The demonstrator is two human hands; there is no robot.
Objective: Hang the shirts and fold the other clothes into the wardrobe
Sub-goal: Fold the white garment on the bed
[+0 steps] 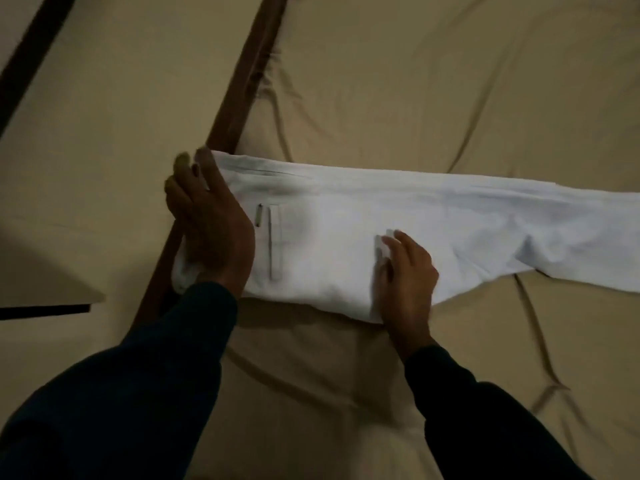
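White trousers [346,230] lie flat across the tan bed sheet [415,81], folded leg on leg, waistband to the left and the legs running off the right edge of the view. My left hand [207,220] rests flat on the waistband end, fingers straight and pointing away from me. My right hand [405,271] presses flat on the seat of the trousers near their lower edge, fingers spread. Both arms are in dark sleeves.
A dark brown wooden bed rail [242,98] runs diagonally under the waistband end. Left of it is beige floor [86,168] with a dark strip [34,46] at the top left. The wrinkled sheet stretches above and below the trousers.
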